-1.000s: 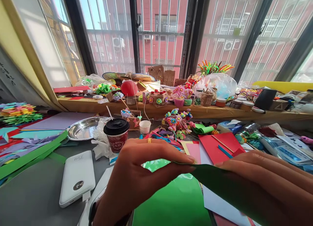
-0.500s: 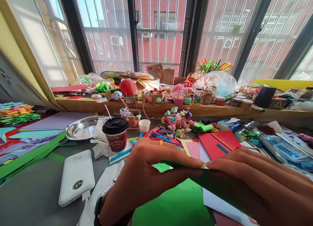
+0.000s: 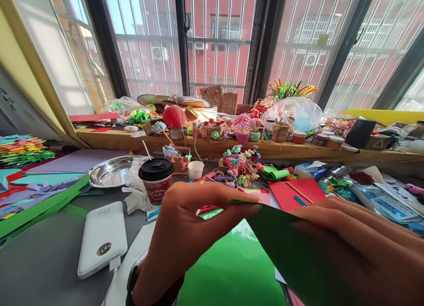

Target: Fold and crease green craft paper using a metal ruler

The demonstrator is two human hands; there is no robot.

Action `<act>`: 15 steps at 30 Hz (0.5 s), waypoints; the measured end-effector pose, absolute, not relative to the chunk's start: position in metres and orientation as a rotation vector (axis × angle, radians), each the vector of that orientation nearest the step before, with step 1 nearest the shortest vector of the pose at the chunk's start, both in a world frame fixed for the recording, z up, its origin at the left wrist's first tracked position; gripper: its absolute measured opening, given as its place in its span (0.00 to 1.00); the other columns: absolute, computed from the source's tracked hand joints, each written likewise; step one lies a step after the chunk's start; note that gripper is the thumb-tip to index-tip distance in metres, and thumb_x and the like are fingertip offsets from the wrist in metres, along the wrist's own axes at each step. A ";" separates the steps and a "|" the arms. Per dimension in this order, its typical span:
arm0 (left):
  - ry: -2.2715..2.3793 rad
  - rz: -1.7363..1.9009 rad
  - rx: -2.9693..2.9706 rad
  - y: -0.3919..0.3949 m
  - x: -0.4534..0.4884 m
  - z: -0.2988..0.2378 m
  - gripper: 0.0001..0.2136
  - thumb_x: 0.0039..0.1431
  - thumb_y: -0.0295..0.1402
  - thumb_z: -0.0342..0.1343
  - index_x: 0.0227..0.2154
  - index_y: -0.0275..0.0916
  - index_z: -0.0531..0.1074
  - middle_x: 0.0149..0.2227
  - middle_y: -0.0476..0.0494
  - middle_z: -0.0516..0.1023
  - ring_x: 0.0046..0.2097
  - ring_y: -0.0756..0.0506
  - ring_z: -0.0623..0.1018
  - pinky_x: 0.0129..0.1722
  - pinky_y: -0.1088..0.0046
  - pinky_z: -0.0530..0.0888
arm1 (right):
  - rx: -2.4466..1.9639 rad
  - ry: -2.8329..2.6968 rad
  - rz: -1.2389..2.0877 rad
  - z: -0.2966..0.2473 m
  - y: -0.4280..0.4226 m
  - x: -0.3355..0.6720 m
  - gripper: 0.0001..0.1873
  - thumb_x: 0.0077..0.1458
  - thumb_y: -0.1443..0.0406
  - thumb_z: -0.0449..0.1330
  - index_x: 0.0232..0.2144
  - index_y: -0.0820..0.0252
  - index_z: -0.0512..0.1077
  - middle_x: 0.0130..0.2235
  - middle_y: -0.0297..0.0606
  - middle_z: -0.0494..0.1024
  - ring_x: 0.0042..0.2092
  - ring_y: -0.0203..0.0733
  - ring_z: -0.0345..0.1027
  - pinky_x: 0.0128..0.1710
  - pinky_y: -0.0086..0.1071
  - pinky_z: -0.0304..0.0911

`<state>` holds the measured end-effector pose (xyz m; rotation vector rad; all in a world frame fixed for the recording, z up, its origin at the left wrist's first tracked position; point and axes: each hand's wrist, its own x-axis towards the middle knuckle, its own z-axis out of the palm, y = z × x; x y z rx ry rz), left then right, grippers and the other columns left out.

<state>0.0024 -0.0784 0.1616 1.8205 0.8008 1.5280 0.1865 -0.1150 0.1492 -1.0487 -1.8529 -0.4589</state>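
My left hand (image 3: pixel 185 235) and my right hand (image 3: pixel 357 244) both grip a sheet of green paper (image 3: pixel 285 248), held up above the grey table. The left fingers pinch its upper left edge, thumb below. My right hand's fingers lie pressed along the upper right part of the sheet. A brighter green part of the paper (image 3: pixel 232 270) hangs or lies below, toward me. A dark watch band shows at my left wrist.
A white power bank (image 3: pixel 103 238) lies left of my hands, a lidded red paper cup (image 3: pixel 156 180) and steel dish (image 3: pixel 111 171) behind it. Red card (image 3: pixel 296 193), paper flowers (image 3: pixel 240 162) and craft clutter fill the table and windowsill. Coloured paper stacks (image 3: pixel 33 191) sit left.
The green sheet has tipped up, its dark face now turned toward me. My left hand shifted slightly left and up; my right hand stayed on the sheet.
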 end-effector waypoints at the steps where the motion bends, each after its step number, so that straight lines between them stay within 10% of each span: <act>1: 0.822 1.555 1.813 -0.078 0.003 0.161 0.05 0.41 0.26 0.62 0.22 0.44 0.77 0.23 0.54 0.78 0.24 0.50 0.76 0.27 0.80 0.74 | -1.051 -1.832 -0.442 0.148 -0.113 0.186 0.04 0.50 0.63 0.54 0.26 0.49 0.69 0.25 0.26 0.74 0.25 0.35 0.70 0.24 0.25 0.64; 15: 0.783 1.609 1.653 -0.072 0.012 0.158 0.02 0.41 0.28 0.62 0.22 0.40 0.76 0.22 0.53 0.78 0.23 0.50 0.76 0.22 0.80 0.73 | -1.147 -1.638 -0.418 0.149 -0.104 0.172 0.07 0.52 0.62 0.54 0.25 0.53 0.71 0.26 0.27 0.76 0.26 0.35 0.70 0.26 0.25 0.65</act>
